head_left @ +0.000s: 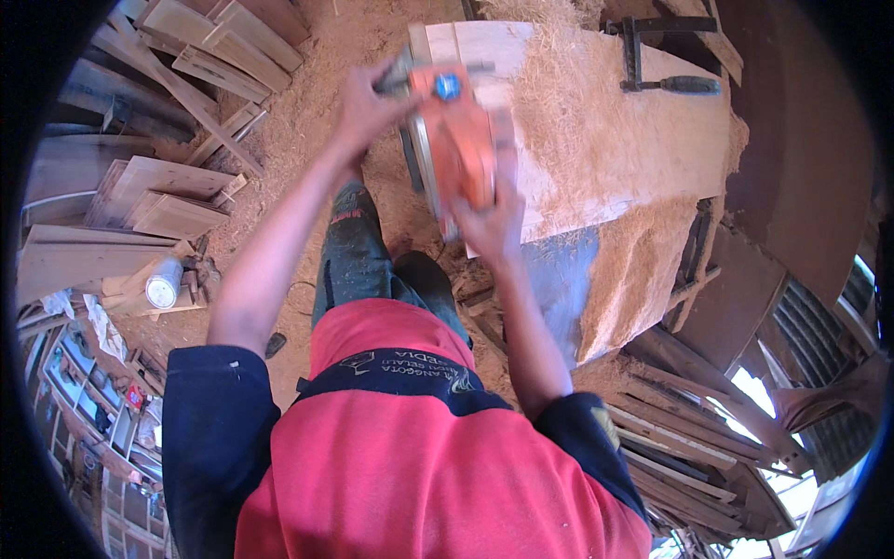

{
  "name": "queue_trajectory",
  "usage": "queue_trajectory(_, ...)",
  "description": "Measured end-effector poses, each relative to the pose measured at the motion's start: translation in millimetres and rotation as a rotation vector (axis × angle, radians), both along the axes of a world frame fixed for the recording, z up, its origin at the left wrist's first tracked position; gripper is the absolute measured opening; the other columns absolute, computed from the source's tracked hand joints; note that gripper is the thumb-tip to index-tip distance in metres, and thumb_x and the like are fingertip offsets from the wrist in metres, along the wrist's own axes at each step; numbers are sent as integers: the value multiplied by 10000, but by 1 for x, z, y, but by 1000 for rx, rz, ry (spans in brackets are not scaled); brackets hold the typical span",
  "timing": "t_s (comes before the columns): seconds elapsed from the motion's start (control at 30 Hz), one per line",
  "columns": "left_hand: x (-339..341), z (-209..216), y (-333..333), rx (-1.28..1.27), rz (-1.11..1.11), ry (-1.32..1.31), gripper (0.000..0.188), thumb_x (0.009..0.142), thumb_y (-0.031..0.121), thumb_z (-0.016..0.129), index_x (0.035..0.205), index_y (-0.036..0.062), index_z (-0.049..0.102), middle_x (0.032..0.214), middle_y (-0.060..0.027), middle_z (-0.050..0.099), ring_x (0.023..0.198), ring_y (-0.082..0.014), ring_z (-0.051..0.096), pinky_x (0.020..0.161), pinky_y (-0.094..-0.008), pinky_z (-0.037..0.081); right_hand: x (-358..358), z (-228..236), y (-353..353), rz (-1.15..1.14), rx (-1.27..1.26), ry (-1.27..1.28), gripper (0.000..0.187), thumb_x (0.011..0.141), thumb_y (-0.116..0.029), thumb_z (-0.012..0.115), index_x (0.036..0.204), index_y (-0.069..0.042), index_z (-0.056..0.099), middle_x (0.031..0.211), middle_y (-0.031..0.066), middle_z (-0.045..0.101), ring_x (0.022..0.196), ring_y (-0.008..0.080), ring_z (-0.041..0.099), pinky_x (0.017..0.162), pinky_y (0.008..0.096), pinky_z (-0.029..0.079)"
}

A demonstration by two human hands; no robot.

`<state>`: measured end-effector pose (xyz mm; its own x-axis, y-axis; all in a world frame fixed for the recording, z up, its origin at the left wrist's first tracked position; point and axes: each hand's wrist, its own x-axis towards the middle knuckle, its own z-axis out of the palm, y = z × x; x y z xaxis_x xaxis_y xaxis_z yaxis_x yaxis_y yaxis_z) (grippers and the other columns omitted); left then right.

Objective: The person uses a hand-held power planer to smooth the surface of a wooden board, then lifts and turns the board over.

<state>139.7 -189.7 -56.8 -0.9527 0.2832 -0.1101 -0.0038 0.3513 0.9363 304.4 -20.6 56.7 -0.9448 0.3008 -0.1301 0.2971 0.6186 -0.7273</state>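
An orange electric planer [466, 140] with a round blue spot on its front end lies along the left edge of a pale wooden board [652, 140]. At its front left, my left hand [358, 104] is closed on a dark part of the tool. My right hand [495, 224] wraps the rear of the orange body, its fingers partly smeared by motion. The planer's underside against the wood is hidden. Curly shavings [568, 121] cover much of the board.
A black bar clamp [633, 58] grips the board's far right part. Heaped shavings [633, 270] lie at the near side. Wood panels [158, 196] and a white can [164, 282] stand on the left. Stacked planks [680, 456] lie at the lower right.
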Motion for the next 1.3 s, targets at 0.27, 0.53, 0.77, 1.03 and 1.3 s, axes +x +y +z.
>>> queue_trajectory(0.27,239,41,9,-129,-54,-150,935,637,395,898,1413,42,512,1209,-161,475,1189,-327,446,1055,-417,361,237,23,1,-140,-155,-136,199,709,-47,676,898,11,653,744,105,646,679,160,648,634,332,516)
queue_trajectory(0.53,136,28,6,-112,-27,-106,905,651,405,894,1369,-15,539,1189,-179,502,1161,-332,465,1045,-404,385,143,5,4,-72,-136,-36,307,660,-164,748,902,-13,637,731,212,629,660,415,653,571,419,518)
queue_trajectory(0.77,-59,10,1,36,29,9,770,678,398,882,1279,-10,625,1053,-188,682,959,-212,641,847,-339,510,-54,-5,-4,15,12,132,262,692,-177,715,900,-29,659,772,177,673,681,321,683,639,402,534)
queue_trajectory(1.03,-168,30,-10,358,-50,-118,350,831,241,817,1066,3,715,972,-20,723,871,-69,618,775,-239,504,-173,-2,-17,14,-32,204,294,701,-225,744,891,-38,618,813,184,622,752,374,652,664,448,506)
queue_trajectory(1.3,54,-1,3,-164,39,113,756,688,397,863,1275,-12,621,1061,-175,611,1022,-261,602,910,-384,477,62,-4,2,3,111,-74,209,759,-141,752,919,-26,683,813,161,704,738,253,702,660,374,540)
